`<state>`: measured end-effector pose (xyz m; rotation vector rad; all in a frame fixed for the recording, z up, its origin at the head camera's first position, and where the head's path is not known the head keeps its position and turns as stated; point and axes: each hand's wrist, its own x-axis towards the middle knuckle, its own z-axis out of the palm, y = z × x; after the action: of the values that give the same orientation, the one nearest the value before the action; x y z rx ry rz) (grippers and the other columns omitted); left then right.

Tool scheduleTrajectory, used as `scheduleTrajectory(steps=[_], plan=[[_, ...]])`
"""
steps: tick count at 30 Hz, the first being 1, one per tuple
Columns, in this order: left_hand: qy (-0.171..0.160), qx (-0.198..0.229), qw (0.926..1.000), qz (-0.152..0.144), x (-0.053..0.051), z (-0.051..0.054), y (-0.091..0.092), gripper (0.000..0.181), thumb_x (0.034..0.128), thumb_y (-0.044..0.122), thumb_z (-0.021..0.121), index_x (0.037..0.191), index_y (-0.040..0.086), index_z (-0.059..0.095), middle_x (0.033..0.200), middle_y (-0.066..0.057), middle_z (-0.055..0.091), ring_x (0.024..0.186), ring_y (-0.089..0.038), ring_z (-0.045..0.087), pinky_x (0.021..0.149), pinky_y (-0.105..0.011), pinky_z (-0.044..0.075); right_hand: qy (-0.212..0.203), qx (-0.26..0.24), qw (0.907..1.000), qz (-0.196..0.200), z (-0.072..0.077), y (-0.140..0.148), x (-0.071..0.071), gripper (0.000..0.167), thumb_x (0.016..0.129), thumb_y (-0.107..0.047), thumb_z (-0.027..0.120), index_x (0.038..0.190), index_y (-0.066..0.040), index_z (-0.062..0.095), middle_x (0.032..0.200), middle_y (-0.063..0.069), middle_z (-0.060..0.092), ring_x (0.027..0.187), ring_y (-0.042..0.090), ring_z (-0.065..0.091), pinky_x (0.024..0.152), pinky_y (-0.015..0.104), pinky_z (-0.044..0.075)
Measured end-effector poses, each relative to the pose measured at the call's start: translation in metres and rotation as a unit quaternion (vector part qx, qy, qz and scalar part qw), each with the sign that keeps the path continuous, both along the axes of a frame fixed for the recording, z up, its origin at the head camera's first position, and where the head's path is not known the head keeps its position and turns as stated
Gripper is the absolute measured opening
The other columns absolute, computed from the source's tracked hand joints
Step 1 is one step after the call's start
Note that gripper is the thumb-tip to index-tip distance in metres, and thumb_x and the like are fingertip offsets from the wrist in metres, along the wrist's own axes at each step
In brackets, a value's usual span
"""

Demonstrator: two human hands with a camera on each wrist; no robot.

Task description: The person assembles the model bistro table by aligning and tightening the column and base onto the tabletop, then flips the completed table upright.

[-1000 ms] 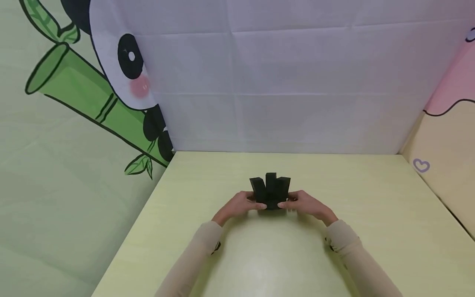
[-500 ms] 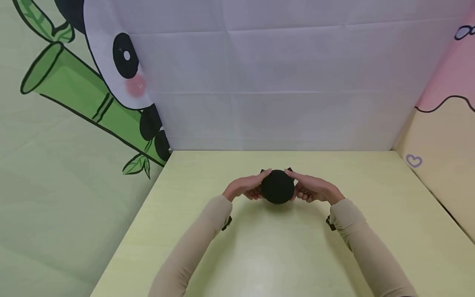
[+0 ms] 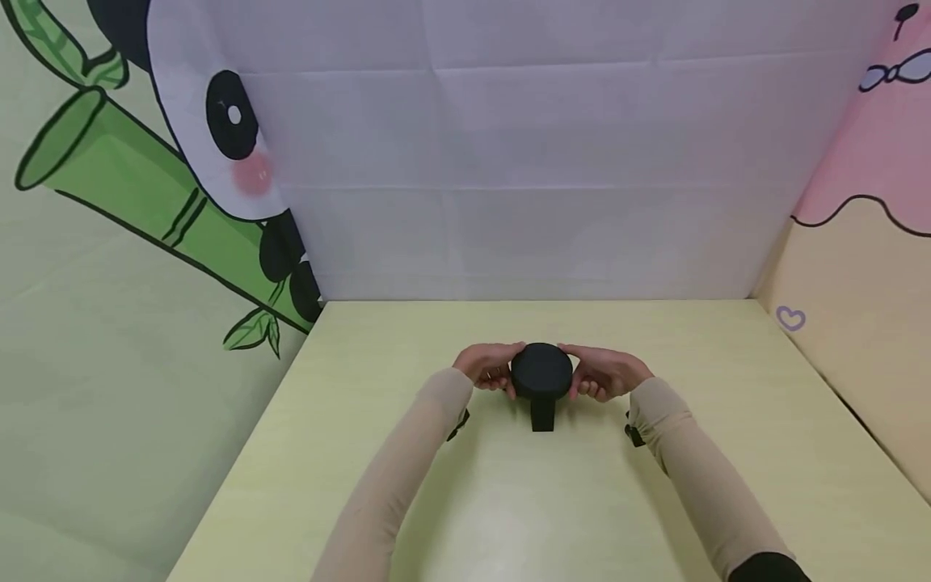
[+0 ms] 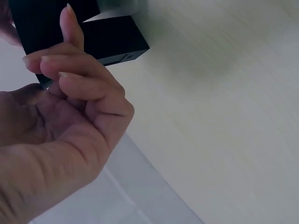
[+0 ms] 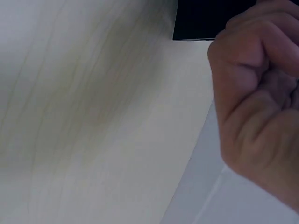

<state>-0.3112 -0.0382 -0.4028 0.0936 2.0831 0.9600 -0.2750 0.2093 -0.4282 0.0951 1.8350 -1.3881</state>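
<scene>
A black round-topped stand (image 3: 541,370) is between both hands over the middle of the table. Its flat disc faces up, and one block-like leg (image 3: 542,415) points down toward the front; other legs are hidden. On one side my left hand (image 3: 491,364) grips it, thumb near the disc's edge and fingers lower down. The right hand (image 3: 605,373) holds the opposite side the same way. The left wrist view shows the dark legs (image 4: 114,39) beside curled fingers. In the right wrist view, a dark corner (image 5: 198,18) of the stand shows above the bent fingers.
The pale yellow table (image 3: 538,501) runs back to a white cloth wall (image 3: 509,178). A green panel with a bamboo drawing (image 3: 145,178) flanks the left; a pink and cream panel (image 3: 858,267) flanks the right.
The stand has been turned over: its legs pointed up a second ago, then its disc faced me, and now the disc is on top. Both hands have shifted their hold with it.
</scene>
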Motion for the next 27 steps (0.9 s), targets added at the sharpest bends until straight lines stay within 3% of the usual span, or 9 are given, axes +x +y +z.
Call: scheduleTrajectory(steps=[9,15,27], plan=[[0.010,0.008,0.9999,0.008,0.0015,0.0000,-0.0008,0.093,0.1062,0.065,0.029,0.091,-0.013,0.077,0.059,-0.003,0.059,0.051,-0.007,0.037,0.049,-0.019,0.030,0.002,0.005,0.9997,-0.024,-0.0031,-0.0003,-0.0036,0.087,0.106,-0.066,0.031,0.078,0.003,0.074,0.056,-0.004,0.047,0.049,0.004,0.032,0.048,0.020,0.026],[0.007,0.008,0.9999,0.008,0.0002,-0.0024,-0.0012,0.092,0.1060,0.065,0.029,0.084,-0.010,0.077,0.060,-0.003,0.060,0.052,-0.008,0.038,0.049,-0.019,0.031,0.003,0.007,0.9997,-0.024,-0.0039,-0.0021,-0.0030,0.086,0.105,-0.067,0.031,0.076,0.002,0.073,0.056,-0.004,0.046,0.049,0.004,0.032,0.048,0.020,0.026],[0.001,0.011,0.9998,0.014,-0.0003,-0.0042,-0.0004,0.092,0.1059,0.065,0.030,0.088,-0.012,0.077,0.059,-0.003,0.059,0.051,-0.009,0.037,0.050,-0.020,0.032,0.003,0.011,0.9993,-0.034,-0.0048,-0.0023,-0.0022,0.086,0.105,-0.068,0.032,0.077,0.003,0.073,0.056,-0.004,0.044,0.048,0.004,0.032,0.047,0.020,0.026]])
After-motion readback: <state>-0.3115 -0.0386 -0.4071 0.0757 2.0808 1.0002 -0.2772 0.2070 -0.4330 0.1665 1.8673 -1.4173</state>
